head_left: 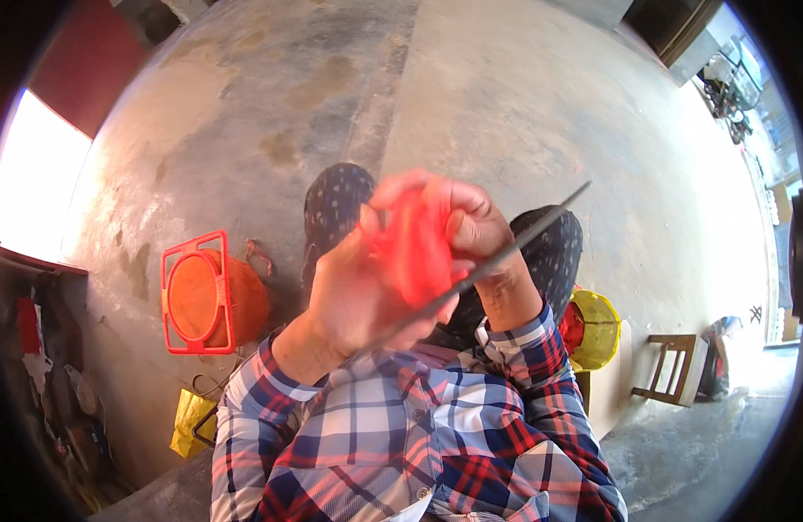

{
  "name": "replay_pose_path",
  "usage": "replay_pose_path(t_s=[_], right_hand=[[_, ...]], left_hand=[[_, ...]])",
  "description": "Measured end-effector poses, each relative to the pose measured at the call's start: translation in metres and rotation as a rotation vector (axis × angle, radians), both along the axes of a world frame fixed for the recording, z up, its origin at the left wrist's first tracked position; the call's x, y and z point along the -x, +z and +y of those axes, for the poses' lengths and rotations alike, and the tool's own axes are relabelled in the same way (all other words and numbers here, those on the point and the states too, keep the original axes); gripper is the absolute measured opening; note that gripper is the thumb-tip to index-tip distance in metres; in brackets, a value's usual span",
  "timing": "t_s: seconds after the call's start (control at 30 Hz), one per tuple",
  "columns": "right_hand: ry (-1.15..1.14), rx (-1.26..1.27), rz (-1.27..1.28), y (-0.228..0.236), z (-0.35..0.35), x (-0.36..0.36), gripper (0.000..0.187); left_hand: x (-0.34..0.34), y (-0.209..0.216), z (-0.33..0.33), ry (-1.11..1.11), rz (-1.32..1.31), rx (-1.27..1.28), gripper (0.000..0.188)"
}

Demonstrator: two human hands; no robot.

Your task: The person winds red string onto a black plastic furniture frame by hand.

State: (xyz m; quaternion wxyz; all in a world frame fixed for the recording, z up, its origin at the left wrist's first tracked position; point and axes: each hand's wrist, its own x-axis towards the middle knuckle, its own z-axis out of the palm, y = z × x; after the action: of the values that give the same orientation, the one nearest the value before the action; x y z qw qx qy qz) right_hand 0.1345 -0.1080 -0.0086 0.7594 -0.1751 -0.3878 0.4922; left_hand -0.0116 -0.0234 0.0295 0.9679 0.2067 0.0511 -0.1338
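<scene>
A soft, bright red piece of cloth or thin plastic [414, 248], smeared by motion, is bunched between my two hands above my lap. My left hand [345, 270] curls around its left and lower side. My right hand [471, 217] grips its upper right side with bent fingers. A long, thin dark strip [540, 228] slants across in front of the right wrist and the red piece. Whether a hand holds this strip cannot be made out. My knees in dark dotted trousers [336, 204] lie just beyond the hands.
To the left stands an orange round container [249, 300] with a red square frame [227, 296] against it. A yellow bag [191, 422] is nearer me. At right are a yellow tub [603, 331] with red pieces inside and a small wooden stool [680, 370]. Concrete floor [506, 104] stretches ahead.
</scene>
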Motion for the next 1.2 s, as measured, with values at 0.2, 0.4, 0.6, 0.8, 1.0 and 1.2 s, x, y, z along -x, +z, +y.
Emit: replay_pose_path(t_s=[0.2, 0.4, 0.6, 0.8, 1.0, 1.2], right_hand=[[-0.252, 0.335, 0.163, -0.008, -0.008, -0.007, 0.035], [-0.175, 0.333, 0.118, -0.044, -0.052, 0.018, 0.058], [-0.469, 0.288, 0.317, -0.015, -0.046, 0.039, 0.065], [-0.556, 0.029, 0.473, -0.012, -0.080, -0.035, 0.053], [-0.346, 0.146, 0.342, -0.112, -0.111, -0.059, 0.045], [-0.377, 0.774, -0.132, -0.091, -0.049, 0.024, 0.036]], left_hand=[[0.003, -0.026, 0.004, 0.094, 0.233, -0.132, 0.058], [-0.006, -0.029, 0.016, 0.372, -0.138, -0.394, 0.048], [-0.004, -0.037, 0.000, 0.586, -0.027, -0.487, 0.063], [0.002, -0.015, 0.030, 0.384, 0.080, -0.450, 0.051], [0.009, -0.031, 0.049, 0.497, 0.018, -0.538, 0.037], [0.012, -0.030, 0.055, 0.246, 0.203, -0.405, 0.038]])
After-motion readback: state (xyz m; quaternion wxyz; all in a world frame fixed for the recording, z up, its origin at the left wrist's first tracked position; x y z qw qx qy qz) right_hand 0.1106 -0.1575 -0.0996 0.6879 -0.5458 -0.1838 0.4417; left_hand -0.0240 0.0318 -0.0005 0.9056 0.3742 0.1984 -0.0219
